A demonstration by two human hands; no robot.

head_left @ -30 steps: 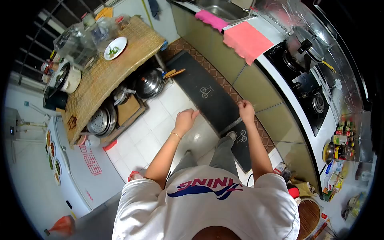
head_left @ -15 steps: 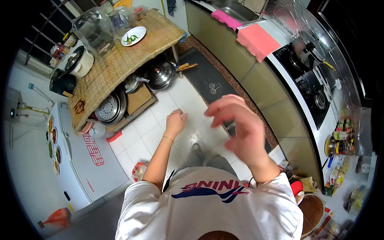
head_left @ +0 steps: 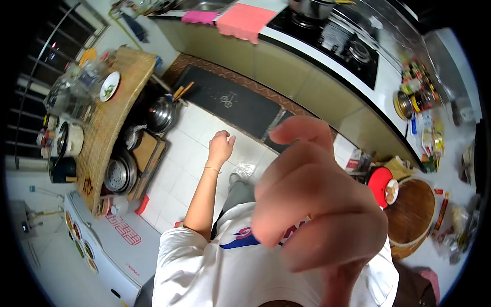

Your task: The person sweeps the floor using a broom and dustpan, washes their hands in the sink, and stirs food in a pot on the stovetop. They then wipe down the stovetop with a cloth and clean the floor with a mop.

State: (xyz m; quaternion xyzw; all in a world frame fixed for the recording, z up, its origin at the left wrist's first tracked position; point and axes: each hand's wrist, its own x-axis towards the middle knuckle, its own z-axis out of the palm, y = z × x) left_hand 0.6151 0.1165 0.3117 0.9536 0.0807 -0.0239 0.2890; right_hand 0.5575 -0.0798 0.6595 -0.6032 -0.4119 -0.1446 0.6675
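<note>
My right hand (head_left: 319, 204) is raised very close to the camera and looks large and slightly blurred. Its fingers are bent and partly apart, with nothing seen in them, and it covers part of my white shirt (head_left: 204, 266). Lower down, above the white tiled floor (head_left: 186, 153), hangs my left hand (head_left: 221, 147), thumb apart and fingers loosely curved. It touches nothing, and a thin bracelet (head_left: 211, 168) circles that wrist.
On the left, a cloth-covered table (head_left: 115, 123) bears a plate (head_left: 110, 86) with green pieces and a rice cooker (head_left: 74, 139). A stove (head_left: 327, 38) is set in the counter ahead. To my right are a round chopping board (head_left: 411, 210) and a red bowl (head_left: 378, 185).
My right hand has come up much nearer the camera. The view has turned toward the right, bringing the chopping board and red bowl further into sight. My left hand stays low.
</note>
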